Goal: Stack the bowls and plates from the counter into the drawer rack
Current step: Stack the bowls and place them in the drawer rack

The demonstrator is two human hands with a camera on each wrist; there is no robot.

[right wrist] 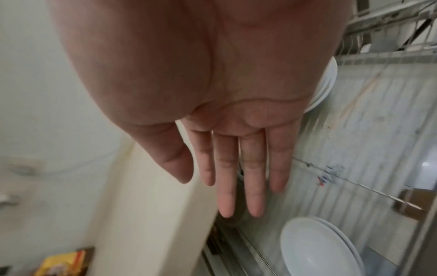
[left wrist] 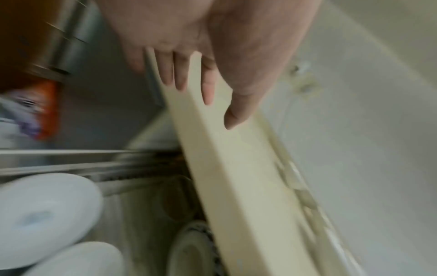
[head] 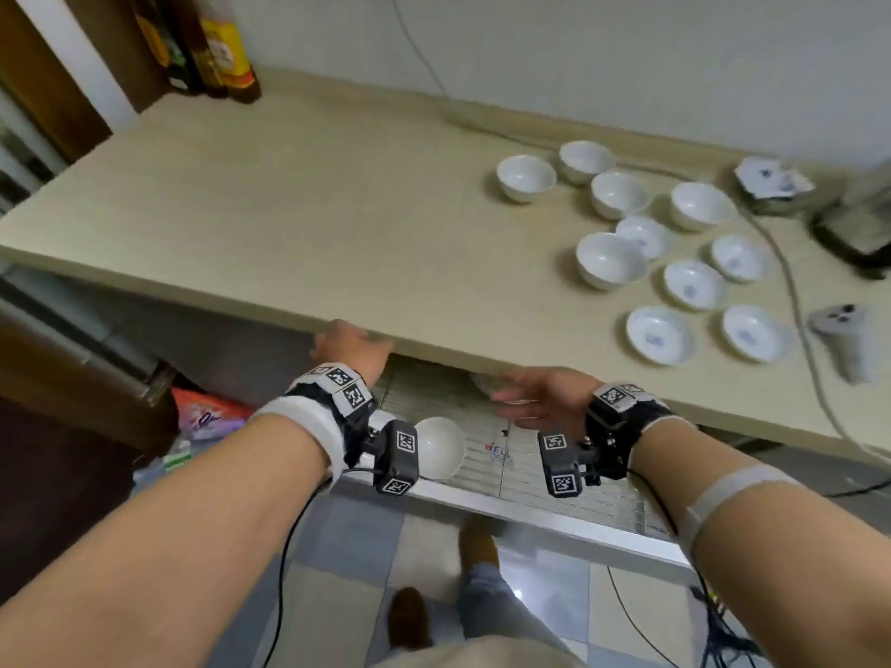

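Several white bowls [head: 610, 259] and small patterned plates [head: 658, 334] stand on the right of the beige counter [head: 289, 209]. Below its front edge the wire drawer rack [head: 530, 470] is pulled out, with an upturned white bowl [head: 439, 446] at its left. In the wrist views, stacked white dishes [right wrist: 319, 248] [left wrist: 47, 214] sit in the rack. My left hand [head: 340, 338] [left wrist: 217, 112] lies with straight fingers against the counter's front edge and holds nothing. Hovering over the rack, my right hand [head: 511, 393] [right wrist: 212, 190] is flat, fingers straight and empty.
Bottles [head: 226, 55] stand at the counter's back left. A cable [head: 790, 282], a white controller [head: 848, 339] and a dark device [head: 858, 224] lie at the right. A colourful bag [head: 207, 417] sits on the floor left of the rack. My shoes [head: 410, 619] are on the tiles below.
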